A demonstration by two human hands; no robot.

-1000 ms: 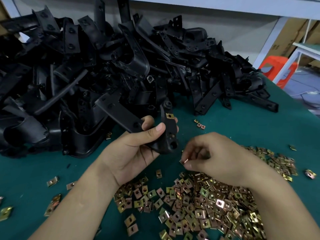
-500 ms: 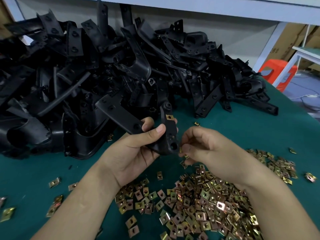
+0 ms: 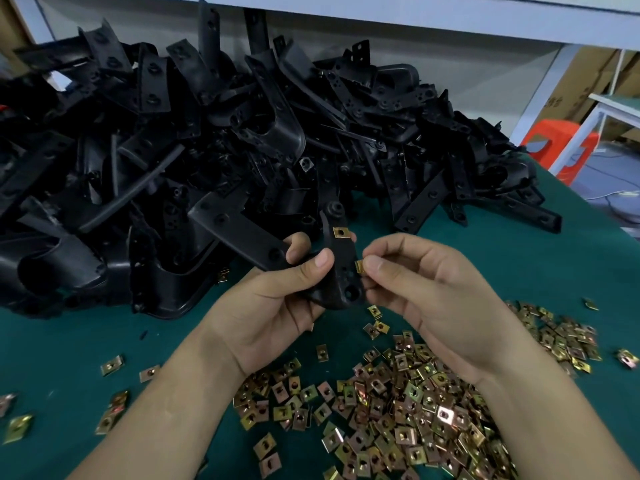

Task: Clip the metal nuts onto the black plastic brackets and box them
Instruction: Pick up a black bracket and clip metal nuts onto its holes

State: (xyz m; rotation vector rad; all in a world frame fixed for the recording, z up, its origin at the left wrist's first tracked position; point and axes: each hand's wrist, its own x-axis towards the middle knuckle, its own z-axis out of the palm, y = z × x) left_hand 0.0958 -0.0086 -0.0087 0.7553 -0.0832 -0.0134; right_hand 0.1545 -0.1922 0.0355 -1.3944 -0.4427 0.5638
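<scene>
A black plastic bracket (image 3: 341, 268) is held above the green table (image 3: 502, 258), just in front of a big heap of brackets (image 3: 214, 140). One brass-coloured nut (image 3: 340, 232) already sits clipped near its upper end. The left hand (image 3: 277, 299) grips the bracket, thumb across its face and fingers curled behind. The right hand (image 3: 426, 292) pinches a second nut (image 3: 359, 267) between thumb and forefinger, pressing it against the bracket's right edge. Below the hands, a thick scatter of loose nuts (image 3: 408, 403) lies on the table, with a few strays (image 3: 114, 368) off to the left. An orange stool (image 3: 554, 147) stands beyond the table's far right corner.
</scene>
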